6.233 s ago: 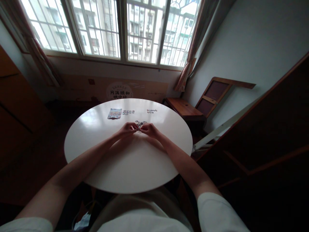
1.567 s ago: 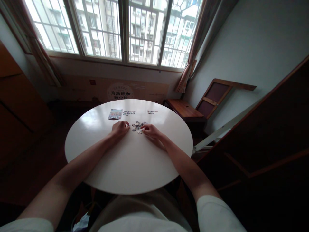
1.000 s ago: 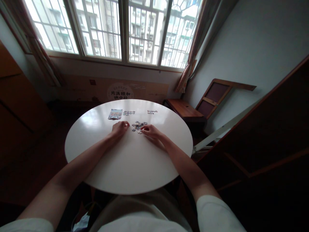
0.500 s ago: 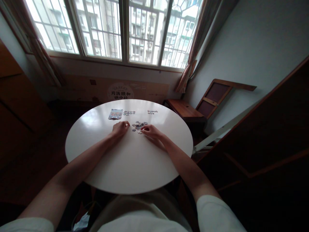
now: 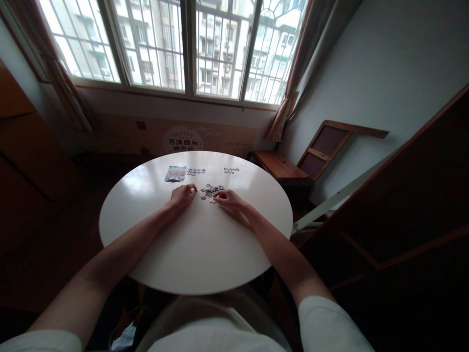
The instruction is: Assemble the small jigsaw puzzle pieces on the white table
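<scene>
A small cluster of loose jigsaw pieces (image 5: pixel 210 191) lies near the middle of the round white table (image 5: pixel 190 244). My left hand (image 5: pixel 182 194) rests on the table just left of the cluster, its fingers curled under; whether they hold a piece is hidden. My right hand (image 5: pixel 226 199) lies just right of the cluster, fingers drawn together with the tips touching the nearest pieces. Both forearms stretch across the tabletop from the near edge.
Farther back lie a small printed picture card (image 5: pixel 175 173), a second group of pieces (image 5: pixel 195 171) and a third group (image 5: pixel 230 170). Behind the table are a cardboard box (image 5: pixel 183 139) under the window, a wooden bench (image 5: pixel 280 166) and dark cabinets at both sides.
Six seconds ago both hands met over the cluster, pinching pieces together. They have since parted and settled on the table either side of it. Over the last second nothing visibly moves.
</scene>
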Demonstrator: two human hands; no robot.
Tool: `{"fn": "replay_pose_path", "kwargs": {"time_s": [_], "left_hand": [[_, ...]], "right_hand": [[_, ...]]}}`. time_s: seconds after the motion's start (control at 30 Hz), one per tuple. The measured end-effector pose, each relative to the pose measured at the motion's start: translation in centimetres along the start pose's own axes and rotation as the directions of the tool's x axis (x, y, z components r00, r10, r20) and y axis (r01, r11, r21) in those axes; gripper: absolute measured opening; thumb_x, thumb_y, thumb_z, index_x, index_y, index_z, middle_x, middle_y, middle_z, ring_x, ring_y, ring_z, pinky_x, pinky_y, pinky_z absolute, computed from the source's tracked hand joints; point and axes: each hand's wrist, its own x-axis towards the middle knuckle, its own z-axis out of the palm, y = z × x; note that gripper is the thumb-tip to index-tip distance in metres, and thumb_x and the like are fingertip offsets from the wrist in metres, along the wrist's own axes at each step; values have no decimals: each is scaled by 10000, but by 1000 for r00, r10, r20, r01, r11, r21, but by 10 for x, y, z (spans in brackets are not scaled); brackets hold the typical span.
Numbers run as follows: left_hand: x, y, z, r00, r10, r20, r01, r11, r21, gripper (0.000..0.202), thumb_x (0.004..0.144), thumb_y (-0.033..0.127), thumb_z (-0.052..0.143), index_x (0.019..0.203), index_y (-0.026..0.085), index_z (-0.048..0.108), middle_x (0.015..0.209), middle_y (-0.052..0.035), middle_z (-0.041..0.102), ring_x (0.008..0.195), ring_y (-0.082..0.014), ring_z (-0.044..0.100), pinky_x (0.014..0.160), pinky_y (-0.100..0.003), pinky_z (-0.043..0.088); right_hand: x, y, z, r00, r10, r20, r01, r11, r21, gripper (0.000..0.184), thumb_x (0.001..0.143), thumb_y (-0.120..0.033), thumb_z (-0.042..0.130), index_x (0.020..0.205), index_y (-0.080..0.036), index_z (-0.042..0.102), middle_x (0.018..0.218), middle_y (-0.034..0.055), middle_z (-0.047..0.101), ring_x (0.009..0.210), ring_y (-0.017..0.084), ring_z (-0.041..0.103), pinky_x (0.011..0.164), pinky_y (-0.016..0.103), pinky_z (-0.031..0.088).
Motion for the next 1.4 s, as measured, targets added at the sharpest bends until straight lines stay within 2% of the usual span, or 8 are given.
{"fn": "replay_pose_path", "kwargs": {"time_s": [0.33, 0.73, 1.4], "left_hand": [[-2, 1, -2, 1000, 0, 4, 0, 1000, 8, 300, 840, 346, 439, 1054, 274, 637, 936, -36, 684, 794, -203, 626, 687, -272, 436], [-2, 3, -3, 1000, -16, 16, 16, 1000, 11, 310, 837, 346, 445, 1072, 271, 633, 954, -39, 684, 819, -200, 624, 706, -265, 437], [-2, 2, -3, 1000, -10, 16, 10, 1000, 4, 304, 835, 347, 446, 1062, 270, 633, 947, -40, 684, 807, -206, 626, 701, -275, 437]], "right_hand": [[0, -1, 0, 1000, 9, -4, -9, 1000, 0, 297, 769, -266, 557, 947, -75, 700, 671, 27, 606, 578, 83, 458, 549, 194, 318], [0, 0, -1, 1000, -4, -1, 4, 1000, -26, 285, 772, -260, 550, 932, -76, 698, 606, -4, 541, 545, 66, 388, 537, 192, 290], [0, -1, -1, 1000, 0, -3, -1, 999, -34, 288, 774, -270, 551, 934, -81, 698, 598, -10, 529, 551, 67, 386, 544, 195, 288]]}}
